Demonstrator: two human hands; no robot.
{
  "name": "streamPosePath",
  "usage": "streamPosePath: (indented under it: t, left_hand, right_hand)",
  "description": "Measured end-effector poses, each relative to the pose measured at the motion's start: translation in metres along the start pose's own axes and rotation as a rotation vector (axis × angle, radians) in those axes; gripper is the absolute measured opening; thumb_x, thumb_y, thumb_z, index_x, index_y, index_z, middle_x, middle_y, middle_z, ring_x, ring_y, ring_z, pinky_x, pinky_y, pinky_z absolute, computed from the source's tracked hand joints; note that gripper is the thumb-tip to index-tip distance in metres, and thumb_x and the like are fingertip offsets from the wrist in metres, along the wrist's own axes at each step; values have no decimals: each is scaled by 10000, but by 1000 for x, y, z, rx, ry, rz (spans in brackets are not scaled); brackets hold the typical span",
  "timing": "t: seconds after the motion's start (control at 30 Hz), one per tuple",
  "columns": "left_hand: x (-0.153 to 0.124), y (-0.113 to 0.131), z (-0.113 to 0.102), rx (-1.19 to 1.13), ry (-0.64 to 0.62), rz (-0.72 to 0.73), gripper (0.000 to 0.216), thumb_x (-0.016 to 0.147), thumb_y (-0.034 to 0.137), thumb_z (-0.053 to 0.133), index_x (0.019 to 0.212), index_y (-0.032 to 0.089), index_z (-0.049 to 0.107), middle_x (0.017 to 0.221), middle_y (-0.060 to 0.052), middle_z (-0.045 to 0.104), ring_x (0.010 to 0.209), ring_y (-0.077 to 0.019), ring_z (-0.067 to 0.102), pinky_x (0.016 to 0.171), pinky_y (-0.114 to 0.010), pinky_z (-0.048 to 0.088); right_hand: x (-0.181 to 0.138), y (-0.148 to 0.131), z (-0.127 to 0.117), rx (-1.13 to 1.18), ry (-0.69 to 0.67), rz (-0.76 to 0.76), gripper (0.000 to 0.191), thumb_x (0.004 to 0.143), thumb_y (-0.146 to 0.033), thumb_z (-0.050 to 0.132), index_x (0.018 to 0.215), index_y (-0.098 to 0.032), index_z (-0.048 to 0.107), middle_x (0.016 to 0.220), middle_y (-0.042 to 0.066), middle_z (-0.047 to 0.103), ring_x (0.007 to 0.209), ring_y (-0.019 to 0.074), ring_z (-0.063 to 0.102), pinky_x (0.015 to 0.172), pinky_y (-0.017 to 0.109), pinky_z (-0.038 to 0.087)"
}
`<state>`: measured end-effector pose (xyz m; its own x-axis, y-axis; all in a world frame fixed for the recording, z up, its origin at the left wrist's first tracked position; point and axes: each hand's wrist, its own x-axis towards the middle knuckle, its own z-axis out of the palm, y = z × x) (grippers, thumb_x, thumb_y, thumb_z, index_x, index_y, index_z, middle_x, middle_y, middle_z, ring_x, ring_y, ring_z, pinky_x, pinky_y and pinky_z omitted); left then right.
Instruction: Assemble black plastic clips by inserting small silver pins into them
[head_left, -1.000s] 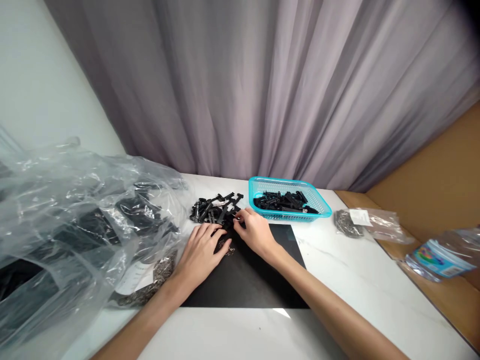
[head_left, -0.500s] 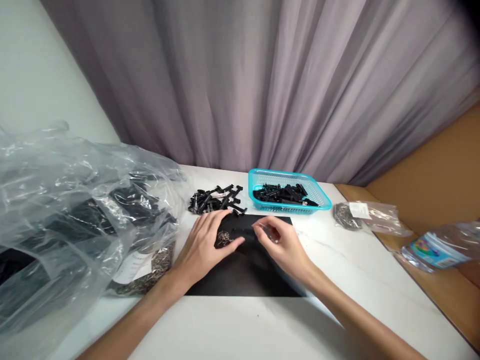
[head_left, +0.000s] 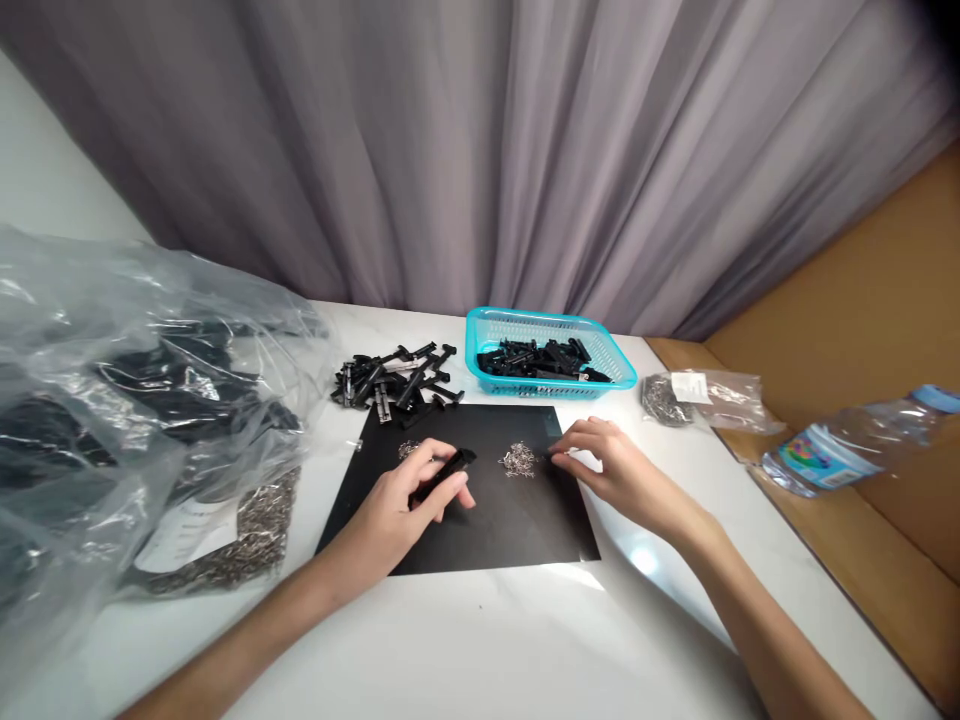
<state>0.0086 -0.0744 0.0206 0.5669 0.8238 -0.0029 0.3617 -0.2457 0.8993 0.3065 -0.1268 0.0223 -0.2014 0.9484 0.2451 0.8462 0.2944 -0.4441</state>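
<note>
A slim black plastic part [head_left: 454,464] is gripped between the thumb and fingers of my left hand [head_left: 397,505], above the black mat [head_left: 480,530]. Partly behind that hand lies a small heap of tiny metal pieces [head_left: 408,449]. A second heap of tiny silvery metal pieces [head_left: 519,459] lies on the mat between my hands. At the mat's right edge is my right hand [head_left: 611,465], its thumb and fingertips drawn together. Whatever it pinches, if anything, is too small to make out.
Behind the mat lie a pile of black plastic parts [head_left: 394,375] and a turquoise basket [head_left: 551,382] with more of them. Large clear plastic bags [head_left: 150,290] and a bag of metal pieces [head_left: 262,515] fill the left. Rightward are a small bag [head_left: 667,398] and a water bottle [head_left: 832,450].
My left hand, spread over the mat before, now grips a black plastic part. My right hand has moved off the right metal heap to the mat's right edge. The camera view has shifted.
</note>
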Motion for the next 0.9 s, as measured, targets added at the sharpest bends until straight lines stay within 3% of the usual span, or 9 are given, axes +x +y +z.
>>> streamPosePath:
  t: [0.1, 0.23, 0.43, 0.53, 0.9]
  left_hand:
    - [3, -2, 3, -130, -8, -10, 331, 1003, 497, 518, 1194, 229, 478, 932, -28, 758, 639, -135, 536, 695, -317, 469]
    - [4, -5, 7, -250, -31, -47, 400, 1001, 530, 517, 1247, 218, 471, 975, -77, 757, 648, -142, 551, 575, -288, 416]
    - [5, -12, 10, -317, -42, -59, 420, 1003, 546, 539, 1245, 209, 475, 1008, -106, 764, 705, -168, 608, 562, -289, 416]
    - [4, -16, 12, -331, -52, -68, 408, 1013, 536, 541, 1258, 217, 468, 1042, -105, 772, 727, -168, 621, 592, -295, 427]
    - [2, -12, 16, -366, -79, -82, 381, 1013, 539, 543, 1213, 219, 491, 1057, -100, 781, 760, -169, 647, 615, -292, 440]
  right_hand:
    - [-7, -2, 1, -65, -89, -29, 243, 1036, -236, 574, 1231, -240, 719, 1129, 103, 663, 982, 253, 612, 891, 421, 519]
    - [-12, -10, 4, -214, -159, -110, 284, 1037, -206, 547, 1267, -247, 708, 1187, 118, 642, 928, 248, 606, 843, 412, 513]
    - [0, -5, 24, -226, 56, -60, 224, 1057, -202, 505, 1057, -206, 729, 945, 81, 724, 789, 225, 630, 789, 381, 440]
    - [5, -2, 32, -135, 137, -52, 216, 1070, -233, 495, 1012, -217, 703, 939, 55, 743, 751, 197, 636, 807, 369, 424]
    - [2, -6, 28, 87, 155, -53, 147, 1006, -215, 565, 961, -208, 705, 864, 47, 679, 782, 198, 612, 789, 367, 468]
